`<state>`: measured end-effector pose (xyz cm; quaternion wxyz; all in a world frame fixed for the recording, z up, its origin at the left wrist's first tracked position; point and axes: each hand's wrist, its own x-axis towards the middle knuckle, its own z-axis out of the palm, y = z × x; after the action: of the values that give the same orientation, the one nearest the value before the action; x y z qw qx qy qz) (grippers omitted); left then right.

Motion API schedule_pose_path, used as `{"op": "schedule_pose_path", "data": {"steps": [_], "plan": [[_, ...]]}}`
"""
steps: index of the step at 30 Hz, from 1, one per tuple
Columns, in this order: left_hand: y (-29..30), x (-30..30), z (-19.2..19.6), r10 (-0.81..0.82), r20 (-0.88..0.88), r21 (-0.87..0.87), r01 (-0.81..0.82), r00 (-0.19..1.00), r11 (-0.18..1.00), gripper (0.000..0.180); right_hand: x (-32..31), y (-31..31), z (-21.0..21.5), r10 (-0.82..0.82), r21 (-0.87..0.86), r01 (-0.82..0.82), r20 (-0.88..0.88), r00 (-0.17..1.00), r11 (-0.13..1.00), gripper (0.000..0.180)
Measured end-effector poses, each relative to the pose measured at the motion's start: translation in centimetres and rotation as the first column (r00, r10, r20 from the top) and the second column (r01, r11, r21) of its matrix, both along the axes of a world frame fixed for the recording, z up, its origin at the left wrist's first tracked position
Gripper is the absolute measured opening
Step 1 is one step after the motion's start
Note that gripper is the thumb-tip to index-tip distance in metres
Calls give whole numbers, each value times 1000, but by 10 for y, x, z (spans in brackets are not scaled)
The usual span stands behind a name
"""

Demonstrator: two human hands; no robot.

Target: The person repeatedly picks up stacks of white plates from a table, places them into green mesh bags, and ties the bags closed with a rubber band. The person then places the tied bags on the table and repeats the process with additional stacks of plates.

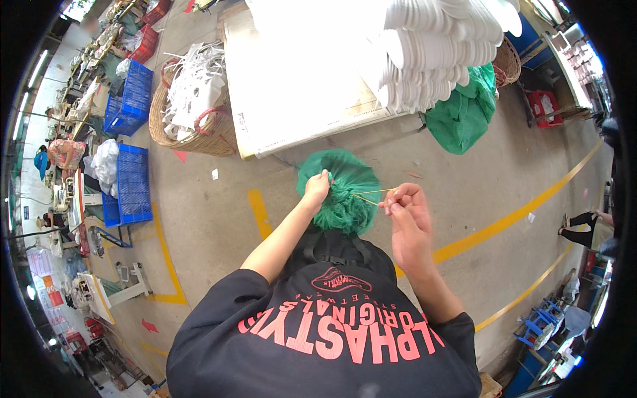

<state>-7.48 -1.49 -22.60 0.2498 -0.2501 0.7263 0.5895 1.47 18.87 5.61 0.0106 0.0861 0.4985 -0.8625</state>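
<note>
A green mesh bag (342, 162) is bunched up in front of my body, its gathered neck towards me. My left hand (316, 189) is closed on the gathered mesh at its left side. From the bunched neck, a thin yellowish rubber band (373, 192) runs out in two taut strands to my right hand (408, 219). The fingers of that hand pinch the band's far end, a little to the right of the bag. What the bag holds, if anything, cannot be made out.
Ahead stands a white-topped table (292, 99) with tall stacks of white sole-shaped pieces (424, 60). A wicker basket (215, 141) of white scraps is at its left, a green sack (464, 116) at its right. Blue crates (135, 182) stand farther left. People are at both sides.
</note>
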Motion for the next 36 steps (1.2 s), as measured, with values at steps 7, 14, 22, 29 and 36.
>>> {"op": "schedule_pose_path", "data": {"steps": [7, 14, 22, 29, 36], "plan": [[-75, 32, -97, -448, 167, -372, 477, 878, 796, 46, -29, -62, -92, 18, -2, -18, 303, 953, 1000, 16], [-110, -4, 7, -656, -396, -539, 415, 643, 733, 15, -41, -111, -137, 77, 177, -178, 463, 883, 968, 20], [-172, -114, 91, -823, -396, -889, 54, 407, 454, 43, -84, -142, -133, 79, 199, -202, 494, 866, 959, 20], [-213, -124, 97, -866, -471, -835, 233, 167, 499, 28, -107, -110, -116, -70, 222, -44, 480, 875, 974, 23], [-164, -126, 124, -539, -697, -423, 336, 473, 842, 15, -101, -96, -115, 5, 280, -147, 451, 893, 949, 37]]}}
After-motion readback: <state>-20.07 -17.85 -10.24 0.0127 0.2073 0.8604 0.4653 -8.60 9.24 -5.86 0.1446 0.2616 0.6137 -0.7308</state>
